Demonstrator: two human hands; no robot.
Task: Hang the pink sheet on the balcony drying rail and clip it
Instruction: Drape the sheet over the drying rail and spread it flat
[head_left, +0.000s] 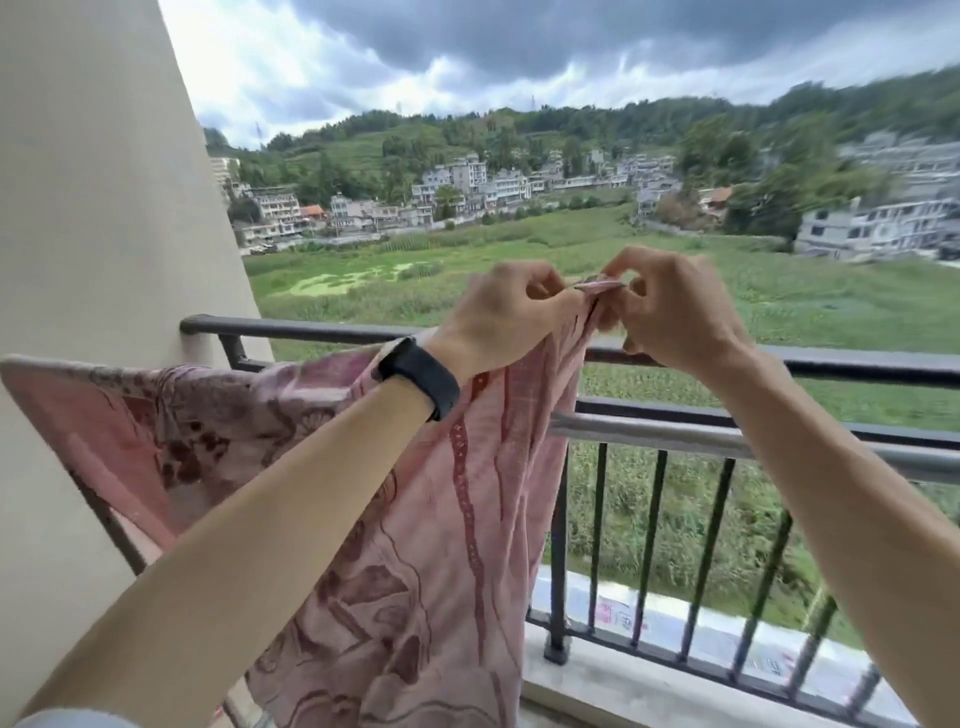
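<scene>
The pink sheet (415, 545), printed with dark red patterns, hangs in front of me and drapes to the left over a rail end. My left hand (509, 317), with a black band on its wrist, pinches the sheet's top corner. Touching it from the right, my right hand (670, 306) pinches the same corner. Both hands hold the corner raised above the dark outer drying rail (857, 366). A grey inner rail (727, 439) runs below it. No clip shows.
A black barred balcony railing (706, 545) stands on a concrete ledge (623, 686). A cream wall (104, 208) fills the left. Beyond lie green fields, houses and a cloudy sky.
</scene>
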